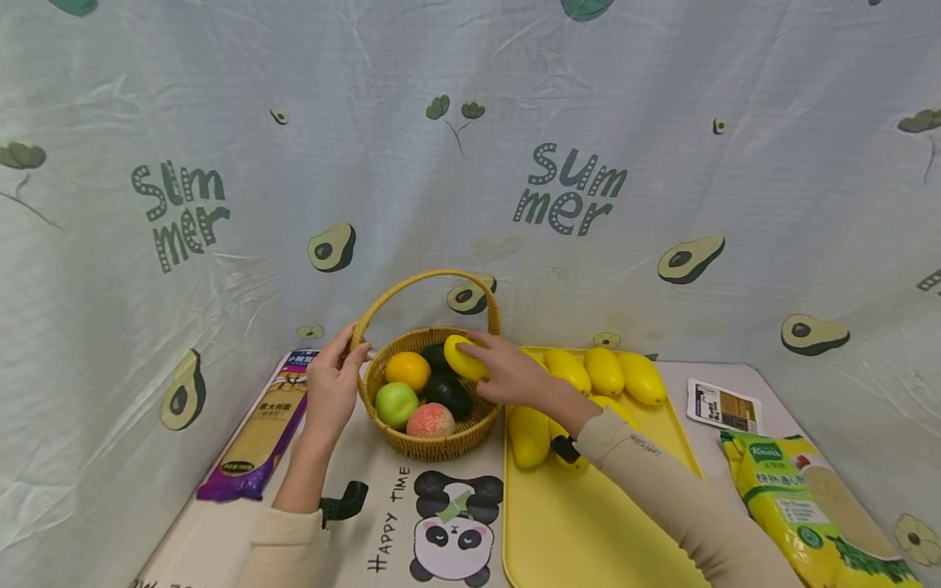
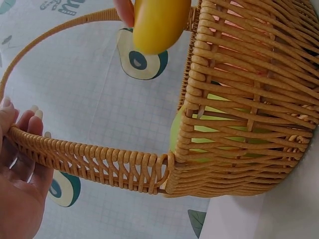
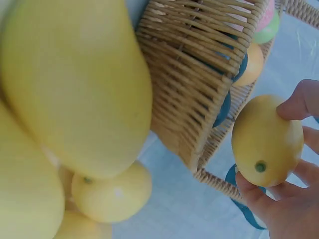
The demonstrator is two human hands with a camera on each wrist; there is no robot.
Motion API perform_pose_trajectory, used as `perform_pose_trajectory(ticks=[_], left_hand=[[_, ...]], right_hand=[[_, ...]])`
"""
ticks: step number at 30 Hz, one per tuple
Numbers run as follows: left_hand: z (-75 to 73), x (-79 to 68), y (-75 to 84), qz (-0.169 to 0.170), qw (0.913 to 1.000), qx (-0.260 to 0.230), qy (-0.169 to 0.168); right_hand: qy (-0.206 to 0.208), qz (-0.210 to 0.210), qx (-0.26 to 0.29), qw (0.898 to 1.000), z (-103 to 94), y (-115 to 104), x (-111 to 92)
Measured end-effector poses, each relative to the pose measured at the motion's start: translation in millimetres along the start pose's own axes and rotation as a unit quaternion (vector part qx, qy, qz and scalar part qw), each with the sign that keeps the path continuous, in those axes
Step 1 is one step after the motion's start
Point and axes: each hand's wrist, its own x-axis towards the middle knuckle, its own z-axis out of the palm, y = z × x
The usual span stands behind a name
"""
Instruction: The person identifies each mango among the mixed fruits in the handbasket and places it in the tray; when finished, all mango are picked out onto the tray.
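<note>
A wicker basket (image 1: 434, 447) stands on the table, holding an orange (image 1: 408, 372), a green apple (image 1: 396, 404), a peach (image 1: 430, 421) and dark green avocados (image 1: 449, 395). My left hand (image 1: 332, 388) grips the left side of its arched handle (image 2: 94, 162), fingers and thumb around the wicker. Over the basket's right side, my right hand (image 1: 515, 374) holds a yellow mango (image 1: 466, 359). The right wrist view shows this mango (image 3: 266, 142) pinched between thumb and fingers, its green stem spot facing the camera. The left wrist view catches only part of that mango (image 2: 160, 25).
Right of the basket lies a yellow tray (image 1: 588, 531) with several mangoes (image 1: 641, 377) at its far end. A purple noodle packet (image 1: 253, 441) lies at left. A yellow Knorr bag (image 1: 812, 506) and a small flat pack (image 1: 724, 406) lie at right. A printed curtain (image 1: 412, 180) hangs behind.
</note>
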Motion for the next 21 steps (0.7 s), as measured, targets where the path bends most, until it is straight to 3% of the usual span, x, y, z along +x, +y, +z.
perform_pose_trajectory(ticks=[10,21], left_hand=[[-0.1,-1.5,4.2,-0.002,1.0000,-0.004,0.001],[0.1,-1.5,2.6,0.004,1.0000,-0.002,0.004]], right_hand=[[0.003,-0.002,0.030,1.000,-11.8,8,-31],[0.025,-0.010,0.009,1.000,-18.6,27,-69]])
